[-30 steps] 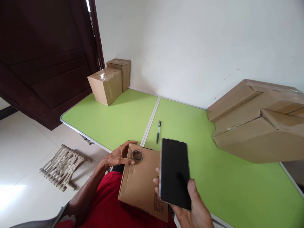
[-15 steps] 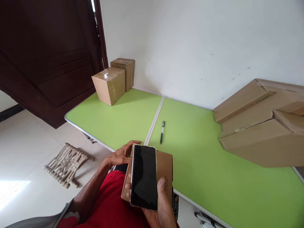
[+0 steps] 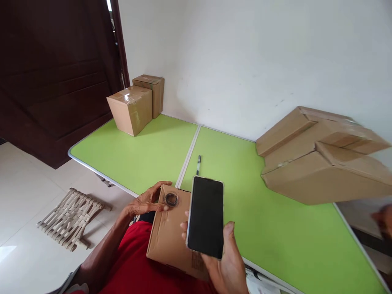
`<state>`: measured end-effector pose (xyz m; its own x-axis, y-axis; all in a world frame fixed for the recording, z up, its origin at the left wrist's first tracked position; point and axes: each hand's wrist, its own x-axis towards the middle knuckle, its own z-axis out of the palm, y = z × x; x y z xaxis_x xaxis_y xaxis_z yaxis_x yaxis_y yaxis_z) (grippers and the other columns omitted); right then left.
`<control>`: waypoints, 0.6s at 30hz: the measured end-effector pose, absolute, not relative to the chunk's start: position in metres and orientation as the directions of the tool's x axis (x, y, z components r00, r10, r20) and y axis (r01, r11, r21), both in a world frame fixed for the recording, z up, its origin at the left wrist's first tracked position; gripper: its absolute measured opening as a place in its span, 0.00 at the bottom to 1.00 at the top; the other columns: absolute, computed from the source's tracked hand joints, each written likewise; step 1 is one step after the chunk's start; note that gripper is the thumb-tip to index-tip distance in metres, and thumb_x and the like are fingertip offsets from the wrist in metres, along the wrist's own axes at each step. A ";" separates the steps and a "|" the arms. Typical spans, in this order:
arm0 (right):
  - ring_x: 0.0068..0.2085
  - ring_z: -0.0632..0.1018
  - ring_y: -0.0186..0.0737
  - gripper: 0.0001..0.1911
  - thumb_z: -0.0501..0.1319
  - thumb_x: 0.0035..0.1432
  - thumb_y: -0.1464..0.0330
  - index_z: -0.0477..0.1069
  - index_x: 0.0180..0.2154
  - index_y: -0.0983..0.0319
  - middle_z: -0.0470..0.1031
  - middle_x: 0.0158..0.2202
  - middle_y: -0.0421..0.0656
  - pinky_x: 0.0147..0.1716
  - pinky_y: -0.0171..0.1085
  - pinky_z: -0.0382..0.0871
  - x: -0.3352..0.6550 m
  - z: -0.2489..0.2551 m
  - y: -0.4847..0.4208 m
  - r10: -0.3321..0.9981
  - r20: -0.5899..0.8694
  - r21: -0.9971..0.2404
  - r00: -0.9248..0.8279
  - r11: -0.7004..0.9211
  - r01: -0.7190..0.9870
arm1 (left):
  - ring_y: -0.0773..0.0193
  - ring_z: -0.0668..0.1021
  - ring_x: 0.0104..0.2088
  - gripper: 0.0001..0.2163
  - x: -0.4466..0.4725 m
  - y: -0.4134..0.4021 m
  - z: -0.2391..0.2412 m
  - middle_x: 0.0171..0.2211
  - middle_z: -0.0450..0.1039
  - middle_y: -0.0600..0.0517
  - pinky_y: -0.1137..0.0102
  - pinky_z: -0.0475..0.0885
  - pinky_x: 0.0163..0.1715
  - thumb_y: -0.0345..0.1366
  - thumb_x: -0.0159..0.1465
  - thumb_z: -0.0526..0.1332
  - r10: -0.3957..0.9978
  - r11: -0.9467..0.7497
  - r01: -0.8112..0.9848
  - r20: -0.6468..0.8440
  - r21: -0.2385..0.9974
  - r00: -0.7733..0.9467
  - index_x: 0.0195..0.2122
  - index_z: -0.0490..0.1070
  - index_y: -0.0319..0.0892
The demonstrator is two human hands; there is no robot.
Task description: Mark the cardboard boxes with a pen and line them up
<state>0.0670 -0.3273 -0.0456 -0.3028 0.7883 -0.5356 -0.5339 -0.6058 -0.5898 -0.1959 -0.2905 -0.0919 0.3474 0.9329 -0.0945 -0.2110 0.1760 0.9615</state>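
My right hand (image 3: pixel 225 263) grips a black smartphone (image 3: pixel 206 216) upright, screen dark and facing me, over the near table edge. My left hand (image 3: pixel 146 201) rests on the far left corner of a small cardboard box (image 3: pixel 167 237) that sits on my lap against the table edge. A small round clear object (image 3: pixel 171 199) lies on the box's top, right beside my left fingers. A black pen (image 3: pixel 198 164) lies on the green table (image 3: pixel 269 216) just beyond the box.
Two sealed cardboard boxes (image 3: pixel 131 107) stand at the table's far left corner by a dark wooden door (image 3: pixel 55 69). A stack of flattened cartons (image 3: pixel 321 163) lies on the right side. A woven stool (image 3: pixel 69 218) sits on the floor at left.
The phone has shifted right and slightly up, uncovering the round object on the box. My left hand stays on the box corner. The view has swung a little.
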 end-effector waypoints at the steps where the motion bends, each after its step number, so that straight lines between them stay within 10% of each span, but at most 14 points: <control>1: 0.48 0.87 0.59 0.35 0.68 0.56 0.34 0.86 0.48 0.55 0.86 0.54 0.51 0.53 0.56 0.81 0.075 -0.041 -0.317 0.815 -0.527 -0.624 -0.238 -0.562 -0.543 | 0.47 0.78 0.60 0.38 -0.196 -0.291 -0.091 0.60 0.74 0.44 0.52 0.69 0.63 0.42 0.60 0.78 0.933 0.188 -0.212 -0.107 0.959 0.345 0.68 0.63 0.48; 7: 0.45 0.88 0.54 0.33 0.71 0.60 0.43 0.81 0.53 0.63 0.88 0.46 0.50 0.52 0.52 0.83 0.124 -0.062 -0.239 0.903 -0.404 -0.876 0.148 -0.335 -0.347 | 0.47 0.77 0.60 0.39 -0.198 -0.292 -0.090 0.60 0.75 0.44 0.51 0.68 0.65 0.41 0.60 0.78 0.929 0.213 -0.211 -0.131 0.954 0.345 0.69 0.62 0.47; 18: 0.57 0.82 0.56 0.31 0.68 0.54 0.48 0.79 0.51 0.62 0.81 0.58 0.54 0.42 0.45 0.84 0.152 -0.122 -0.195 0.838 -0.426 -0.901 0.342 -0.426 -0.078 | 0.45 0.77 0.61 0.38 -0.199 -0.293 -0.096 0.61 0.75 0.42 0.50 0.70 0.63 0.44 0.62 0.76 0.933 0.205 -0.163 -0.143 0.965 0.329 0.70 0.62 0.47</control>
<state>0.1518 -0.1955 -0.1224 0.3420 0.8375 -0.4261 -0.0785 -0.4264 -0.9011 -0.1994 -0.2928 -0.0958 0.3290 0.9334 -0.1431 -0.1625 0.2053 0.9651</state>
